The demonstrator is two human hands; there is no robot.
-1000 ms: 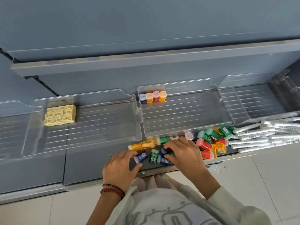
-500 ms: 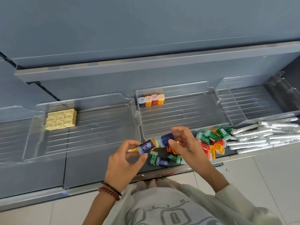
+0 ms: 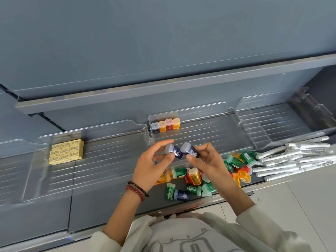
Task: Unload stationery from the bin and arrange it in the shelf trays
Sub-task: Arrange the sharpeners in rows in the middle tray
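The held sharpeners (image 3: 190,152) are navy, the loose pile (image 3: 179,172) green, orange and red, erasers (image 3: 66,151) yellow, pens (image 3: 294,157) white.

Blue-grey back panel (image 3: 163,42) filled the top, a grey upper shelf (image 3: 163,90) ran across below it, and pale tiled floor (image 3: 300,206) showed lower right, evenly lit.

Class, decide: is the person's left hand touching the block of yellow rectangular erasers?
Apart. The head view shows bare clear tray floor between the yellow erasers and the left hand, which pinches a dark blue sharpener.
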